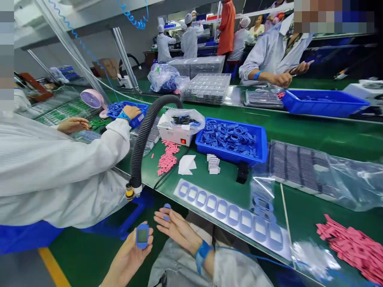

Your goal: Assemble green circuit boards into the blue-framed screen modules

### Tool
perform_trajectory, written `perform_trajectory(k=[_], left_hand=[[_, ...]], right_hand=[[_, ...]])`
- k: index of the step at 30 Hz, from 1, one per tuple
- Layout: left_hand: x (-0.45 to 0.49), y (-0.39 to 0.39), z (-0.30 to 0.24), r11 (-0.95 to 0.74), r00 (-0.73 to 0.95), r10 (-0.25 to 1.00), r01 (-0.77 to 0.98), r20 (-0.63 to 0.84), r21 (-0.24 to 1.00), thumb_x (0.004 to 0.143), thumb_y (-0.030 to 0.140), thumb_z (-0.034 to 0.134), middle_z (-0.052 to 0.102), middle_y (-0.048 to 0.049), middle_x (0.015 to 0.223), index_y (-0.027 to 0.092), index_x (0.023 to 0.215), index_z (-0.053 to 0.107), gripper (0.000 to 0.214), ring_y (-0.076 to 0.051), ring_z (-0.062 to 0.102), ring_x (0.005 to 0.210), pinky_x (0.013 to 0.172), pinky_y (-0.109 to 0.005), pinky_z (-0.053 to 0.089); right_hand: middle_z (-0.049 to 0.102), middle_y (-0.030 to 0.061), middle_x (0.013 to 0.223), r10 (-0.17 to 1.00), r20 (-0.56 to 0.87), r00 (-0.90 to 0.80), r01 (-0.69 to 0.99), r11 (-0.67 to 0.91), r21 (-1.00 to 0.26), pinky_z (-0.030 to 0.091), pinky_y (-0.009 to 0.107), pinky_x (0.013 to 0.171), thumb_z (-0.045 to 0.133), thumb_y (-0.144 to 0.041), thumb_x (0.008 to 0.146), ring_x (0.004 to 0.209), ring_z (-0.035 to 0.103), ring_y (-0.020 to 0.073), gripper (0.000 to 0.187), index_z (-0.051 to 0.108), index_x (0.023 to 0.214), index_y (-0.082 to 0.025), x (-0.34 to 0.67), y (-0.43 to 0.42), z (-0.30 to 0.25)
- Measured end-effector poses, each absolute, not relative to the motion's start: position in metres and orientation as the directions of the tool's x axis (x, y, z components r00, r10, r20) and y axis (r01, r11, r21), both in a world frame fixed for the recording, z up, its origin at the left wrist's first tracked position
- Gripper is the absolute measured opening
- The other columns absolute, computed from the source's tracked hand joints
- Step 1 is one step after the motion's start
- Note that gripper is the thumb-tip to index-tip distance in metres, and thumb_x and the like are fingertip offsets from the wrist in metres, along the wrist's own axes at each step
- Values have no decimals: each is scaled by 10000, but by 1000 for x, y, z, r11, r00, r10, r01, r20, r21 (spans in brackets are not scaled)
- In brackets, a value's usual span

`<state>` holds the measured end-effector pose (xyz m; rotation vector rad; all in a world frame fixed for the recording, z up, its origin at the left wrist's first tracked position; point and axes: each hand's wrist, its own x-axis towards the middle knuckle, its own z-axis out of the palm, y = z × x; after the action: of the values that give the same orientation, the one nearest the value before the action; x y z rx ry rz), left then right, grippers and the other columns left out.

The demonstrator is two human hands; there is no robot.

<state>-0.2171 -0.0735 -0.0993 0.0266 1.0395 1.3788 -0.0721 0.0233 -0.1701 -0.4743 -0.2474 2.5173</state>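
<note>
My left hand (131,253) holds a small blue device frame with a grey rectangular screen (142,236) between thumb and fingers, screen side up. Close beside it, my right hand (179,230) has a thin blue oval piece (166,212) at its fingertips, the other fingers stretched out. The two pieces are apart. A blue strap (203,255) circles my right wrist. On the table edge in front lies a pale sheet (285,243) bearing a row of several blue ovals with white rectangular centres (233,215).
A blue bin of blue frames (230,137) stands behind the sheet, beside a white box with a red switch (173,133). A black hose (139,147) arches over the left side. Pink strips (353,247) lie at right. Co-workers sit at left (60,159) and opposite (269,56).
</note>
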Motion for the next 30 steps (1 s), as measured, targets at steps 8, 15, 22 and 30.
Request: perform_trajectory(k=[8, 15, 22, 30], left_hand=[[-279, -118, -133, 38, -398, 541, -868, -741, 494, 973, 172, 204, 781, -88, 839, 261, 1468, 105, 513, -182, 741, 702, 540, -199, 591], [-288, -44, -139, 88, -379, 545, -861, -748, 501, 967, 144, 298, 777, -91, 827, 162, 1432, 288, 465, -161, 739, 716, 647, -205, 594], [-254, -12, -158, 300, -193, 584, -851, -788, 431, 857, 81, 541, 754, -175, 907, 53, 1294, 481, 442, -242, 736, 772, 675, -291, 600], [-288, -72, -121, 227, -400, 503, -794, -766, 564, 935, 52, 348, 776, -62, 746, 150, 1427, 277, 507, -173, 739, 667, 573, -217, 600]], right_hand=[[632, 134, 1177, 403, -238, -884, -352, -908, -228, 389, 386, 946, 659, -500, 760, 1102, 592, 215, 441, 611, 1033, -156, -190, 29, -199], [665, 104, 1065, 357, -353, -865, -273, -925, -265, 434, 399, 905, 619, -431, 820, 989, 631, 201, 363, 615, 1010, -122, -171, 5, -229], [619, 56, 1050, 520, -479, -707, -392, -852, -346, 510, 372, 793, 529, -356, 894, 889, 615, 162, 285, 570, 1078, -143, -149, 18, -246], [662, 100, 1104, 463, -331, -822, -380, -879, -287, 459, 330, 847, 601, -487, 815, 996, 640, 195, 405, 610, 1042, -151, -194, 31, -193]])
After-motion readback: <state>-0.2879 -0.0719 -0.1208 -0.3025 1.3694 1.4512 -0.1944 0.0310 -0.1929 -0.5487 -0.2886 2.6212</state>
